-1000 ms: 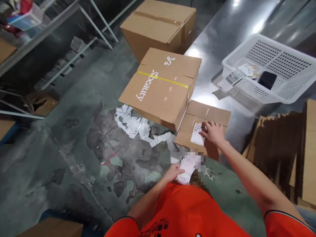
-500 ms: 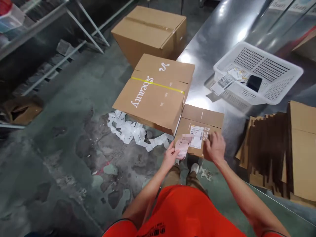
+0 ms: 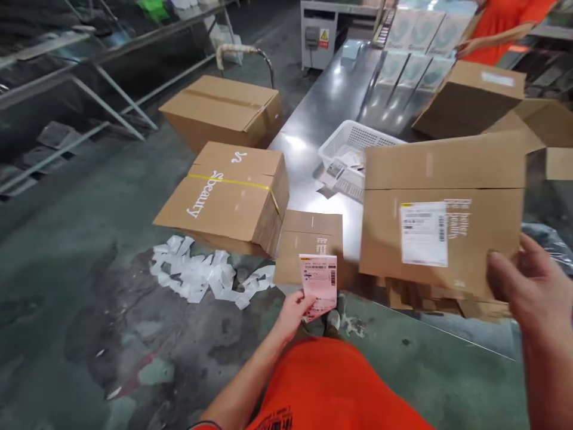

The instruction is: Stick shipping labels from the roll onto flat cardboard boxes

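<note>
Pinched in my left hand [image 3: 290, 313] is a pinkish printed shipping label [image 3: 320, 278], held upright. My right hand [image 3: 535, 280] grips the lower right corner of a flattened cardboard box [image 3: 389, 239], raised off the table. A white shipping label [image 3: 424, 236] is stuck on that box beside white print. Behind the label in my left hand, another flat cardboard box [image 3: 295, 242] lies at the table's edge; the part of it that shows bears white lettering and no shipping label.
A metal table [image 3: 313, 119] runs away from me, with a white plastic basket [image 3: 333, 140] on it. To the left are a strapped carton [image 3: 237, 203] and a taped carton [image 3: 224, 104]. Crumpled white strip [image 3: 197, 272] litters the floor. A co-worker's arm [image 3: 496, 39] shows far right.
My right hand has lifted the labelled flat box from the table's edge and carried it right. Another flat box is uncovered there. My left hand keeps the label. The view has shifted.
</note>
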Demonstrator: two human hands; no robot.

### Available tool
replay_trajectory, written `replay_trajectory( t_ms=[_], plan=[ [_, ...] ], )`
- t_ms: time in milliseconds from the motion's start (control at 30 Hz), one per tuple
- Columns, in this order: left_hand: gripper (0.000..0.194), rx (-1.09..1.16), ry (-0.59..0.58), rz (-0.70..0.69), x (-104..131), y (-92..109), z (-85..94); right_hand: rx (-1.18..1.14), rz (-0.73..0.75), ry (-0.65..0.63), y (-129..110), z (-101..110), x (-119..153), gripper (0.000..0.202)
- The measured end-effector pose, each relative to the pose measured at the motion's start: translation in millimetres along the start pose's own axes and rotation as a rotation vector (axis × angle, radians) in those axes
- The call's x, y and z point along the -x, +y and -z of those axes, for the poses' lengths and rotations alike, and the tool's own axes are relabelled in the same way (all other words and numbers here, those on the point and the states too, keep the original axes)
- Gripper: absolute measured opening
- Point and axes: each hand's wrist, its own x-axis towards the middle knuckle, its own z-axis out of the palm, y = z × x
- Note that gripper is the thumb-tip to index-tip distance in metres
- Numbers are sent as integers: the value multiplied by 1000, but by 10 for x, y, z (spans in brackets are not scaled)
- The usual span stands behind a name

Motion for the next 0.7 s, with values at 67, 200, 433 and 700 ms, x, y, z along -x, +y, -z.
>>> replay_trajectory(
  t_ms=[67,200,433,700],
  plan=[
    [48,-57,-51,24,33,-59,-213,125,-13,14,298,463,-215,51],
    [49,-95,-112,67,134,-150,-522,148,175,2,70,396,-244,52],
    [53,-139,-116,17,273,-147,-425,-278,392,-911,-1120,-1187,518,37],
    [29,-135,160,-182,-22,201,-177,-328,311,-1066,-1155,-1950,862,44]
  ],
)
